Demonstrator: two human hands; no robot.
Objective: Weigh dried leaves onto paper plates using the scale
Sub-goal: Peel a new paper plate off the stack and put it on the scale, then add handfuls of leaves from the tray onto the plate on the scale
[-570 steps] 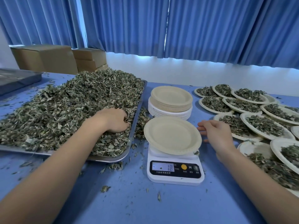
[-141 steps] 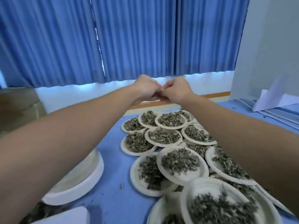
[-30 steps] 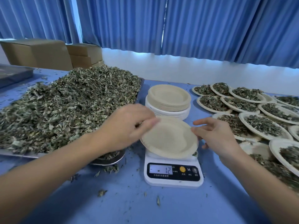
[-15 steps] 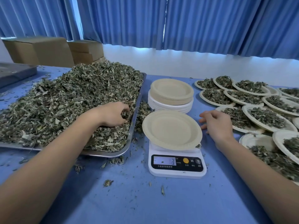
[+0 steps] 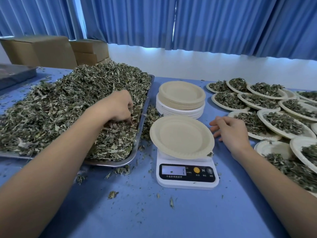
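Head view: two bare arms reach over a blue table (image 5: 171, 220), one on each side of the weighing spot.
Left hand (image 5: 120, 107): knuckle-deep in the pile, fingers curled round a clump of dried leaves (image 5: 60, 103) near the right edge of the metal tray (image 5: 109, 163).
Leaf pile: heaped high across that tray, left of the scale (image 5: 187, 177); crumbs lie on the table around it.
Right hand (image 5: 229, 129): fingers loosely bent, holding nothing, just beside the paper plate (image 5: 181, 136); contact with its rim, can't tell.
Plate on scale: bare, seated on the white scale, one leaf scrap at its front right rim.
Display: lit, digits too blurred to read.
Plate stack (image 5: 181, 98): right behind the scale, beige plates on top of white ones.
Filled plates (image 5: 281, 121): overlapping along the right side, each carrying leaves.
Backdrop: cardboard boxes (image 5: 39, 50) far left, blue curtains (image 5: 205, 23) behind.
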